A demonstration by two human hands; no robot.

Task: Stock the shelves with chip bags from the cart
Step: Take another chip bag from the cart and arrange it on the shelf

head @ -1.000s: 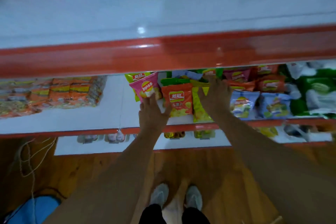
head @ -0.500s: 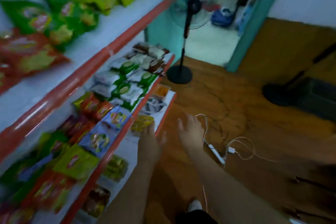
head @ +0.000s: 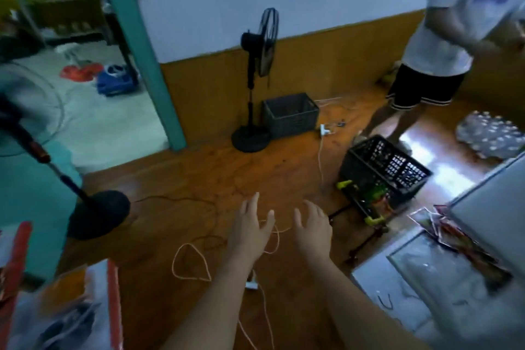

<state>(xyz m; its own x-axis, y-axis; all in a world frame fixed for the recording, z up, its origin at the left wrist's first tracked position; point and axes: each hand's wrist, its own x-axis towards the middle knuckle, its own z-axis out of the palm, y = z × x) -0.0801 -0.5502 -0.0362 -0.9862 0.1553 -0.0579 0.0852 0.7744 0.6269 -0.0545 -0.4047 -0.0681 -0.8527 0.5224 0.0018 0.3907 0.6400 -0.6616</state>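
Both hands are out in front and holding nothing: the left hand [head: 250, 229] has its fingers spread, the right hand [head: 312, 227] hangs relaxed, and both hover over the wooden floor [head: 199, 179] above a loose white cable [head: 189, 263]. The cart [head: 383, 179], a black basket on a low frame with yellow-green fittings, stands ahead to the right, near another person's feet [head: 369, 136]. Something green and red shows at the basket's near end, probably chip bags, though it is too blurred to be sure.

To do this step well, I'd say step over the cable rather than through it, go to the cart's near side, and take a bag by its top seam so the chips aren't crushed.

No writing can be read anywhere; the print on the person's shirt [head: 460, 8] and the packets [head: 454, 236] at the right are smeared.
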